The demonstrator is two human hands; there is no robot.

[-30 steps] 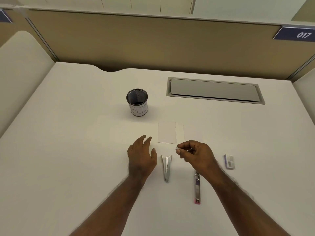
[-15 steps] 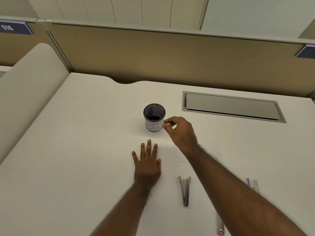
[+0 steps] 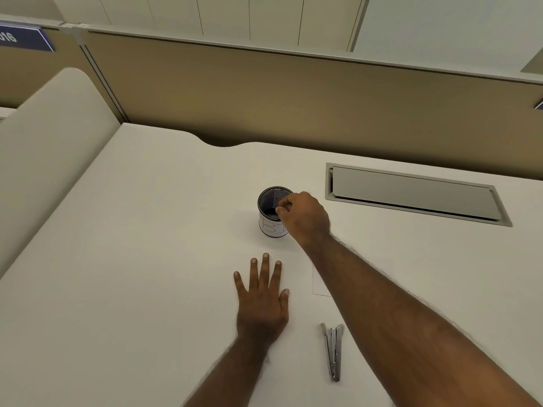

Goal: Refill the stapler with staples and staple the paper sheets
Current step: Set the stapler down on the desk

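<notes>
Right hand [image 3: 304, 217] is reaching over the rim of the small round black mesh cup [image 3: 273, 211], fingertips bunched together above the opening; too small to tell if anything's pinched between them. The cup has a white paper band with hand-drawn letters, half covered by the hand, maybe a "B" showing. Left hand [image 3: 262, 302] lies flat, fingers straight and spread, palm down on the smooth white desk [image 3: 132, 259]. The slim silver metal stapler part [image 3: 333, 352] lies near the right forearm, splayed into a narrow V. The white paper sheets [image 3: 321, 284] barely show, just a faint edge beside the arm. Blue partition tag [image 3: 22, 39] reads "016", cut off at the frame edge.
</notes>
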